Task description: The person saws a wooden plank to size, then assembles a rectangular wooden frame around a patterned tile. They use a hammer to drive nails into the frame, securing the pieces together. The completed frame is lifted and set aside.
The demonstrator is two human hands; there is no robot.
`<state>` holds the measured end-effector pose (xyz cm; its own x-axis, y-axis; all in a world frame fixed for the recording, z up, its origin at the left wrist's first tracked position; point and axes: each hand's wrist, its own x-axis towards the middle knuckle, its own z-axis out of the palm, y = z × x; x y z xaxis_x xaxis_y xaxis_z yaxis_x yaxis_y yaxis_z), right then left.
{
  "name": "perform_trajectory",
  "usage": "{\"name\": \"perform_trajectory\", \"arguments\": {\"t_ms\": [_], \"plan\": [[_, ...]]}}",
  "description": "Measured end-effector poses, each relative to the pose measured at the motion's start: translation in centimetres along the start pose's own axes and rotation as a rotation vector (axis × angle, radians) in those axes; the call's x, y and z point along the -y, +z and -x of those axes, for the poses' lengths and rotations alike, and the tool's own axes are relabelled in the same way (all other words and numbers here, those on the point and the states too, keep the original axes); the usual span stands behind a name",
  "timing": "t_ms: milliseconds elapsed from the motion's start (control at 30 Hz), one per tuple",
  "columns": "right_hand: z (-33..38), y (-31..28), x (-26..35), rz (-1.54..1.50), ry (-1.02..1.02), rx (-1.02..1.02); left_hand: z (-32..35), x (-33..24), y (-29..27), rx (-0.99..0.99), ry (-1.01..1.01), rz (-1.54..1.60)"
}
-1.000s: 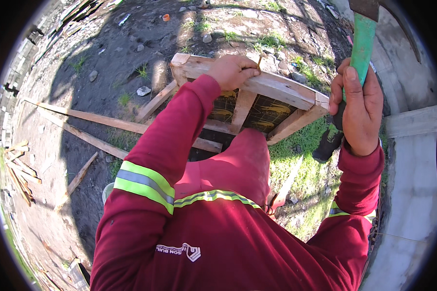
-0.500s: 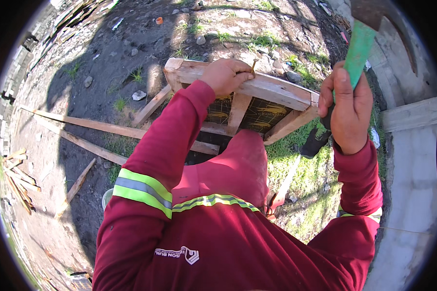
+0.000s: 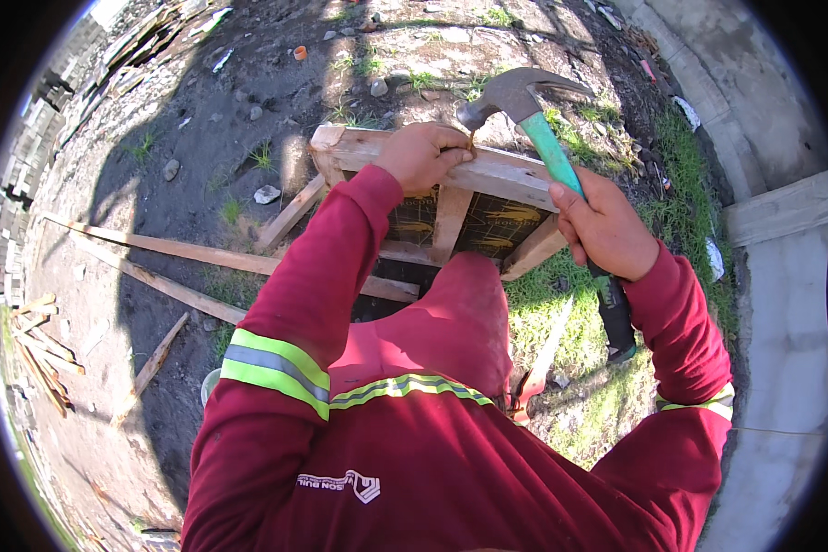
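My left hand [image 3: 425,155] pinches a nail [image 3: 472,140] upright on the top edge of a wooden frame [image 3: 515,176], near the middle of that edge. A claw hammer [image 3: 547,147] with a green shaft and black grip is in my right hand [image 3: 607,225], fingers wrapped round the handle. The hammer's striking face is at the nail's head; whether they touch I cannot tell. Dark printed panel board [image 3: 501,225] backs the frame between its wooden ribs. My leg [image 3: 432,308] is against the frame's near side.
Long timber strips [image 3: 170,244] lie on the dirt to the left, with a pile of short offcuts [image 3: 44,350] beyond them. Along the right runs a concrete ledge [image 3: 787,350] with a board [image 3: 782,207] across it. Stones and grass patches dot the ground ahead.
The hammer has swung down and leftward from its raised place at upper right to the nail. My left hand stays at the frame's edge, still pinching the nail.
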<state>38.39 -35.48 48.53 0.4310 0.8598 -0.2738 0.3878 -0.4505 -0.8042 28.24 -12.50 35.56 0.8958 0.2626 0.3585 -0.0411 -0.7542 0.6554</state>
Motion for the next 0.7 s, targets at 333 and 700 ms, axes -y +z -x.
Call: {"name": "perform_trajectory", "arguments": {"t_ms": [333,700], "plan": [[0.7,2.0,-8.5,0.242,0.031,-0.312,0.0,0.8,-0.3,0.060,0.036,0.015],[1.1,3.1,-11.0,0.263,-0.074,-0.331,2.8,-1.4,-0.5,0.010,-0.160,-0.728]]}}
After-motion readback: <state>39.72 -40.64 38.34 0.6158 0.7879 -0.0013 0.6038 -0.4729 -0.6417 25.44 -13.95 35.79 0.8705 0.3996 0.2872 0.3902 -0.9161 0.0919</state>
